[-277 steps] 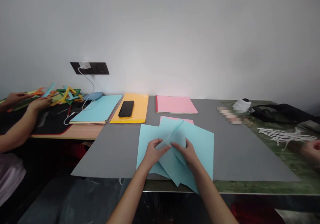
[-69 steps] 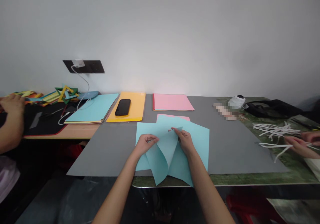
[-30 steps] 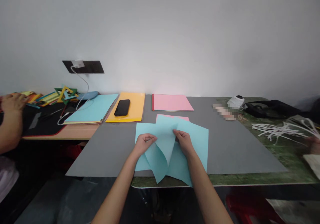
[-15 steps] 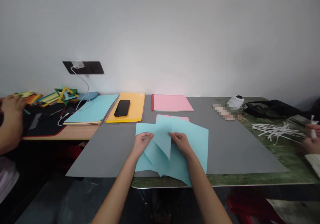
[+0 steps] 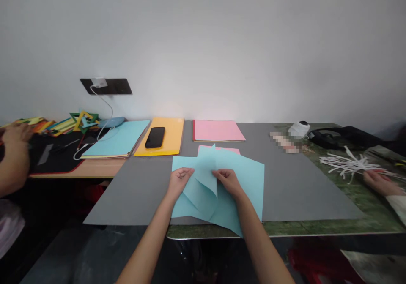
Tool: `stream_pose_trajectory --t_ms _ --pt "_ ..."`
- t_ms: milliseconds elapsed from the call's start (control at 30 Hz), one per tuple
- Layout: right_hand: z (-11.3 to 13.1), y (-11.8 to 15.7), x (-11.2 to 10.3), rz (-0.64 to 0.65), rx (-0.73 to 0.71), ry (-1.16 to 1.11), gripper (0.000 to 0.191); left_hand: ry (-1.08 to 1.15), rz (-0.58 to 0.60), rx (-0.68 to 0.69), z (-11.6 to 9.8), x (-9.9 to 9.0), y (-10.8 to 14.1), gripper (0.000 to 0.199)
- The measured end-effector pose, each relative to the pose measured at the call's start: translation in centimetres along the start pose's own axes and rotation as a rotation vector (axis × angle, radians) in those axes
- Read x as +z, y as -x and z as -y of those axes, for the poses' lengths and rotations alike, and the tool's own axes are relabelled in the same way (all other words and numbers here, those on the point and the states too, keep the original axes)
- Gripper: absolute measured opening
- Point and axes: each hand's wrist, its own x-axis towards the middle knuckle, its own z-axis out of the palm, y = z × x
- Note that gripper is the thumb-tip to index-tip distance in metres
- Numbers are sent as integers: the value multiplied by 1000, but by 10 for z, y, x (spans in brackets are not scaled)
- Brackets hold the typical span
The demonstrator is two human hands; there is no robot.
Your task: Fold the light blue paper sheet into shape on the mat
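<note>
Left hand [image 5: 179,180] curls into a closed grip on the left edge of the folded blue paper [image 5: 203,191], fingers tucked over it. The sheet spans between both grips, its folded point hanging just below them toward the near desk [image 5: 301,191] edge. Right hand [image 5: 227,180] pinches the sheet's right side, grip closed. More blue sheets [image 5: 250,178] lie flat beneath, spreading right of that grip.
</note>
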Motion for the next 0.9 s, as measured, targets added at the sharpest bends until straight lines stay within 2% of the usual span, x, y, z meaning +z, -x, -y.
stream_pose_trajectory --t_ms 267,567,767,900 --pt "-3 0 0 -19 -9 -40 31 -19 8 -20 -2 2 0 34" --pt "1 1 0 -32 -12 -22 31 11 17 -46 0 2 0 30" --pt "0 1 -1 67 -6 14 36 72 -12 -54 -1 2 -1 31" --pt "-3 0 -2 56 -26 41 34 68 -7 -48 -1 2 0 31"
